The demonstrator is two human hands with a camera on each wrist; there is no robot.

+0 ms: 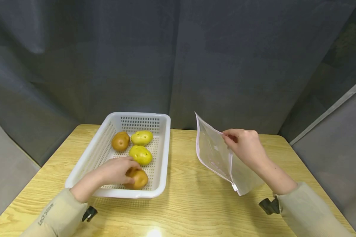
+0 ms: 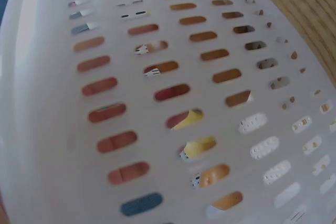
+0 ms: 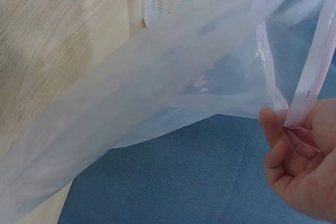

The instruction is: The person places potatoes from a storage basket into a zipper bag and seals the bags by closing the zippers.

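In the head view my left hand (image 1: 116,170) reaches over the near left side of a white plastic basket (image 1: 167,154). Its fingers and thumb curl round a brown potato (image 1: 140,179) in the basket's near end. Two yellow potatoes (image 1: 141,138) and another brown potato (image 1: 120,141) lie farther back inside. On the right, my right hand (image 1: 244,144) pinches the edge of a clear zip bag (image 1: 213,149) with pink trim, its mouth spread and facing left. A white slider (image 1: 235,187) sits at the bag's lower corner. Slots of the basket wall (image 2: 63,145) screen the left hand's work in the left wrist view.
Basket and bag share a light wooden table (image 1: 184,204), with a stretch of its top between them. Dark grey curtain (image 1: 178,65) hangs behind the table's far edge, and grey panels (image 1: 341,131) stand at the sides.
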